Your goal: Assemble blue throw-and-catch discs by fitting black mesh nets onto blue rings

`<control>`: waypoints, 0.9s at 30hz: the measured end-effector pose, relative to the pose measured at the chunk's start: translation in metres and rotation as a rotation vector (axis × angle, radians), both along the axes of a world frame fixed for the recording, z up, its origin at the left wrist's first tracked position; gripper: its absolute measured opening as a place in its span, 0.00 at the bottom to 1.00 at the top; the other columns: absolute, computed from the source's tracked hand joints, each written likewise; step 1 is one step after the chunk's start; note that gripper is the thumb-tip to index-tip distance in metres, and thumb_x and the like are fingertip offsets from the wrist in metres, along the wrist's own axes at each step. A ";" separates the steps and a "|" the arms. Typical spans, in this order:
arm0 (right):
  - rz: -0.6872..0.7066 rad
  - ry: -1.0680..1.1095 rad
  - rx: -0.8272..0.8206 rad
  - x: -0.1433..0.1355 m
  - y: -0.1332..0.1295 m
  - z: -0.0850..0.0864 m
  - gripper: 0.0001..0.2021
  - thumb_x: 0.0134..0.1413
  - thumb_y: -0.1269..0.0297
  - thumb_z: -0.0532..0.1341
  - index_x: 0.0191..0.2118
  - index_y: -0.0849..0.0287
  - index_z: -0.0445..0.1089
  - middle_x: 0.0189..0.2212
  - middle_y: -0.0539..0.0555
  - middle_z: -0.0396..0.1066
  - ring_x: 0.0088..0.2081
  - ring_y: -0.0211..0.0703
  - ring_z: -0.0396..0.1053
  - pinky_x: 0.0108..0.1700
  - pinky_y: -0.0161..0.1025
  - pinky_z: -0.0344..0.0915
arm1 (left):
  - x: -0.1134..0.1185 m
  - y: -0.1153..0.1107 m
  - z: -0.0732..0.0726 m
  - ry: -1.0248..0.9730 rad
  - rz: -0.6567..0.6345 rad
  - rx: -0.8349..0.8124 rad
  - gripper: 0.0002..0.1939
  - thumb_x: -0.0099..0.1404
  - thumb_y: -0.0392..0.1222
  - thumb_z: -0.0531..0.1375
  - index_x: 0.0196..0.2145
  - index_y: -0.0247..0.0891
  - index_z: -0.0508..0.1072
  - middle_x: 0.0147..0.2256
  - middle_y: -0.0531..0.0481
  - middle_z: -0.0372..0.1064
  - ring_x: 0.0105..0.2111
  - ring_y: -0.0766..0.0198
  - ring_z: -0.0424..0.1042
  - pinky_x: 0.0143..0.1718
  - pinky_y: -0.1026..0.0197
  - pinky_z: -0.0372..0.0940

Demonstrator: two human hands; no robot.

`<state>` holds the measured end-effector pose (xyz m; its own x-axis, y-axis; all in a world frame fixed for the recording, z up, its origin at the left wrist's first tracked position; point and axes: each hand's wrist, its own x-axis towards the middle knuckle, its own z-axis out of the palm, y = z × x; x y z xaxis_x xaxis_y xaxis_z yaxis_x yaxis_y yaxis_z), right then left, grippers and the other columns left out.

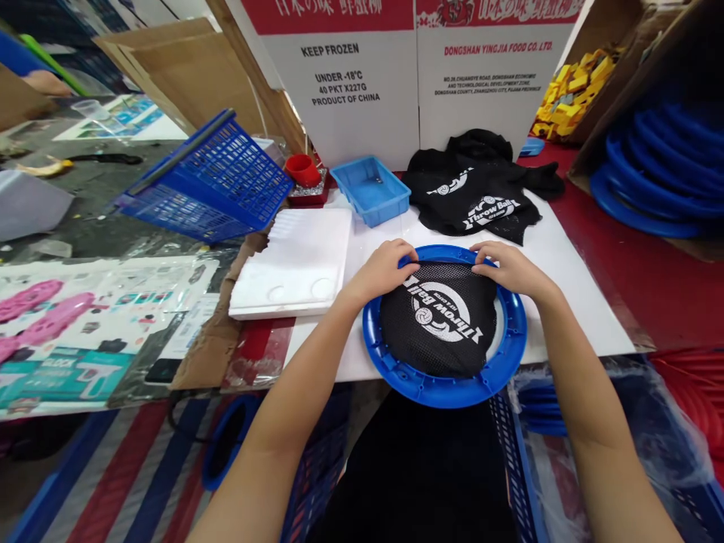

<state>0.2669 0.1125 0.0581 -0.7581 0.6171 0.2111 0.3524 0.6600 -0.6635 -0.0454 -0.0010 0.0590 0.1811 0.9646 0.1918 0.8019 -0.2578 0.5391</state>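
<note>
A blue plastic ring (446, 394) lies at the front edge of the white work surface, partly over the edge. Across its opening is a black mesh net (438, 332) printed "Throw Ball" in white. At the ring's far left, my left hand (390, 265) pinches the net's edge against the rim. My right hand (506, 265) pinches the same edge at the far right. Between the two hands the net's edge runs fairly straight, and a gap shows at the ring's right side. More black printed nets (492, 215) lie heaped just beyond my right hand.
A light blue tray (370, 192), a red cup (302, 170) and a white foam block (291, 264) stand left of the ring. Behind rise white cartons (362, 124). A blue basket (209, 181) leans at left. Several blue rings (661, 166) are stacked at right, near yellow parts (577, 90).
</note>
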 end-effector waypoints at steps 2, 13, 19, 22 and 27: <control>-0.002 0.018 -0.041 0.001 -0.001 0.002 0.09 0.63 0.54 0.66 0.36 0.53 0.76 0.57 0.60 0.78 0.58 0.62 0.74 0.61 0.62 0.69 | -0.002 0.004 -0.003 -0.113 0.020 -0.013 0.07 0.70 0.44 0.64 0.40 0.40 0.81 0.45 0.45 0.79 0.46 0.54 0.76 0.55 0.50 0.69; -0.055 0.094 -0.197 0.001 0.007 -0.006 0.12 0.63 0.51 0.65 0.37 0.54 0.77 0.55 0.59 0.77 0.54 0.57 0.73 0.56 0.57 0.71 | -0.011 0.014 -0.015 -0.362 0.109 -0.102 0.12 0.69 0.50 0.66 0.39 0.40 0.86 0.44 0.44 0.84 0.46 0.53 0.80 0.53 0.50 0.71; -0.056 0.101 -0.246 0.000 0.011 -0.006 0.14 0.62 0.48 0.65 0.35 0.54 0.77 0.56 0.58 0.76 0.53 0.57 0.72 0.60 0.59 0.68 | -0.015 0.017 -0.015 -0.486 0.146 -0.151 0.12 0.64 0.49 0.70 0.40 0.39 0.87 0.42 0.43 0.85 0.43 0.53 0.80 0.52 0.49 0.72; -0.042 0.084 -0.233 0.001 0.012 -0.007 0.15 0.62 0.48 0.64 0.34 0.54 0.76 0.55 0.58 0.76 0.54 0.57 0.72 0.60 0.59 0.68 | -0.013 0.018 -0.019 -0.522 0.193 -0.139 0.14 0.62 0.49 0.71 0.42 0.38 0.87 0.39 0.44 0.84 0.39 0.56 0.78 0.46 0.52 0.72; -0.022 0.079 -0.190 0.002 0.015 -0.009 0.14 0.64 0.49 0.64 0.36 0.54 0.76 0.56 0.59 0.76 0.53 0.56 0.73 0.60 0.58 0.67 | -0.007 0.017 -0.026 -0.515 0.263 -0.066 0.14 0.64 0.47 0.70 0.43 0.37 0.86 0.35 0.46 0.83 0.35 0.59 0.76 0.42 0.54 0.70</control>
